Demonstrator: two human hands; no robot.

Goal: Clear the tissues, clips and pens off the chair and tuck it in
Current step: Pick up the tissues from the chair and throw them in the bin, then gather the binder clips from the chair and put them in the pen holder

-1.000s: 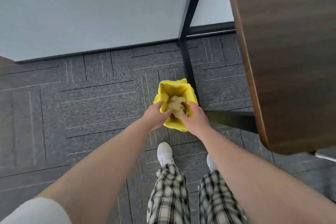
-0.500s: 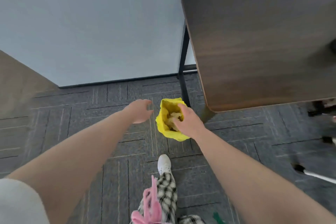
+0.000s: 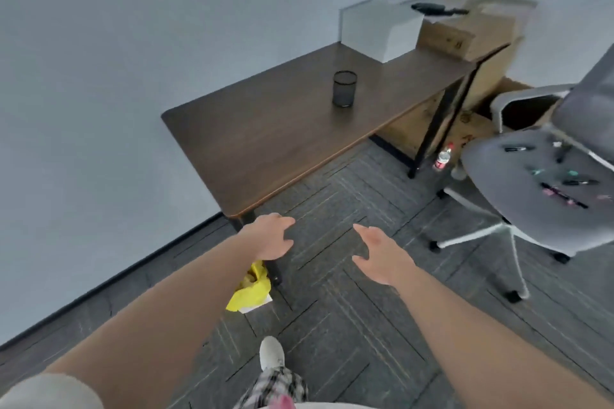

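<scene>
Chair (image 3: 531, 196): grey office chair on a white wheeled base, standing at far right of the view, well apart from the table (image 3: 282, 129) and turned away from it; not tucked in. Seat carries small scattered items: dark pens (image 3: 515, 149) near the back of the seat, a longer dark pen with pink marks (image 3: 561, 195) toward the front, and small teal and pink bits (image 3: 572, 173) that read as clips, though blur prevents certainty. No tissues visible on the seat.

Left hand (image 3: 270, 237) and right hand (image 3: 378, 252): both extended forward over the carpet floor (image 3: 332, 292), fingers spread and relaxed, empty, touching nothing.

Step in hand (judgement): tissue stage appears finished; hands are free and between pickups. Pens and clips remain, then the tuck-in.

Next move (judgement): turn and step right to reach the seat; pinch up thin pens and small clips one at a time or gather them; carry pens across to the holder.

Containers:
- Yellow bag (image 3: 251, 292) on the floor beside the near table leg, partly hidden by the left forearm; pale crumpled material at its mouth, probably tissues.
- Black mesh pen cup (image 3: 345, 89) upright on the table; looks empty, interior not fully visible.
- White box (image 3: 380, 28) at the table's far end, closed.
- Cardboard boxes (image 3: 461, 33) beyond it; contents not visible.

Bottle with a red label (image 3: 442, 158) stands on the floor near the far table leg.
</scene>
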